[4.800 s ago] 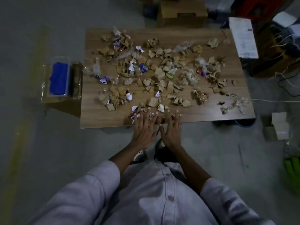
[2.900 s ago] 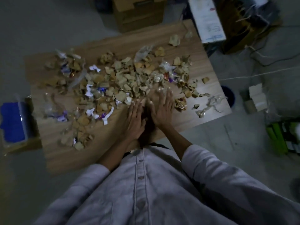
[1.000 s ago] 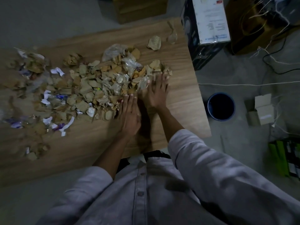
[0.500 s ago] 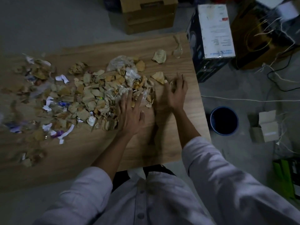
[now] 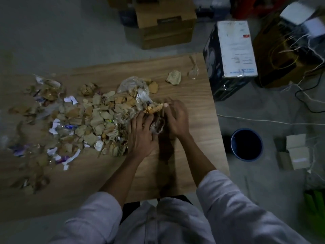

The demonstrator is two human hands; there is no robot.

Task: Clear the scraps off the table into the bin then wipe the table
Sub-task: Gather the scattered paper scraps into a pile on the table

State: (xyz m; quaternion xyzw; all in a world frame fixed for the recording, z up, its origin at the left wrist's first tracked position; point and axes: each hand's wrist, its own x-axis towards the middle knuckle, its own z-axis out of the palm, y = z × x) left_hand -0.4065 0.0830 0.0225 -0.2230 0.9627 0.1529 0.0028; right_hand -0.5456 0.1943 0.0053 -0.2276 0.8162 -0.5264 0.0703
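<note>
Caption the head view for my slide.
Left hand and right hand clutch a clump of scraps on the wooden table; the bin stands on the floor.

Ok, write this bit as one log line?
left hand: gripping torn brown cardboard-and-plastic scraps | right hand: cupping same handful | round dark-blue bin: floor beside wooden table

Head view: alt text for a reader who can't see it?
The left hand and right hand grip a clump of brown cardboard and clear plastic scraps on a littered wooden table; a round dark blue bin stands on the floor beside it.
</note>
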